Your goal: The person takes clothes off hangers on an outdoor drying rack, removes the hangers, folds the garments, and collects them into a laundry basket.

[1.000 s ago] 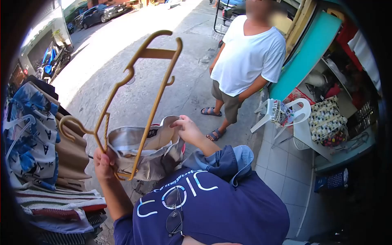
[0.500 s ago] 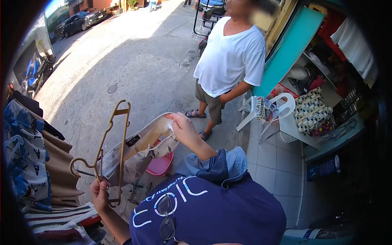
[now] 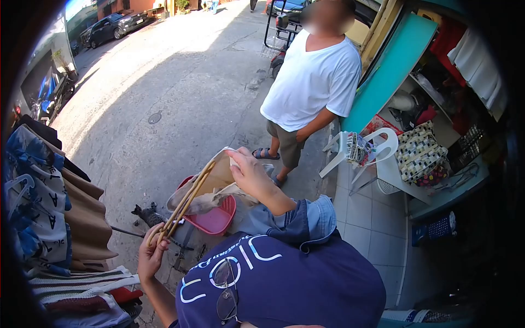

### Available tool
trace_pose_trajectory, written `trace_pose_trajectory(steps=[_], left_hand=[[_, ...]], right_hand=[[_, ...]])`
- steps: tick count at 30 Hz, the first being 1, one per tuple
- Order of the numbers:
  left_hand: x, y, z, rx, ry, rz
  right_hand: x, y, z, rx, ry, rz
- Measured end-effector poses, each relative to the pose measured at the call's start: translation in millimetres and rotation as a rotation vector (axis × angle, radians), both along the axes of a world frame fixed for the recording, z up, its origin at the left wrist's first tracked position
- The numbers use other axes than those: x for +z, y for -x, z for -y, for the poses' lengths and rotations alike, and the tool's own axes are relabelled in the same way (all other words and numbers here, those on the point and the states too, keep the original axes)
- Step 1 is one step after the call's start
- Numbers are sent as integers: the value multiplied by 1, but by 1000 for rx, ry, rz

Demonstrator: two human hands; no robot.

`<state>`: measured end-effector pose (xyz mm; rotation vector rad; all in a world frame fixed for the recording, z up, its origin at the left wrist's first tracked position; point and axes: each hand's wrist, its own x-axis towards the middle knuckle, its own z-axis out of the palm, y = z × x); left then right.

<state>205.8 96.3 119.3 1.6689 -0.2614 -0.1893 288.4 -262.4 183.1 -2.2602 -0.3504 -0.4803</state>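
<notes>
One golden-brown plastic clothes hanger (image 3: 188,198), one beige cloth garment (image 3: 223,170), one pink plastic basin (image 3: 220,218), one dark striped cat (image 3: 147,216) and one standing person in a white V-neck T-shirt (image 3: 313,79) show. The two bare hands are apart: the left hand (image 3: 150,254) grips the hanger's lower end, the right hand (image 3: 252,174) pinches the garment's upper edge. The hanger slants up across the garment, its far end near the right hand; the basin sits below.

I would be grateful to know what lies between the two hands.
In the head view, a brown hanger and pale garment lie between the left hand and right hand.
</notes>
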Motion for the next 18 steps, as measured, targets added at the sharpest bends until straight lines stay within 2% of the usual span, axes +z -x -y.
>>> trace_pose_trajectory(steps=[3,10,18], left_hand=[[-1,-2,5,-85,-62,-82],[3,-13,48,23,-166,-30],[37,-38,63,-58,-303,168]], right_hand=[[-6,1,-5,-28,72,21],[3,11,-4,-4,228,75],[20,25,5,39,293,182]])
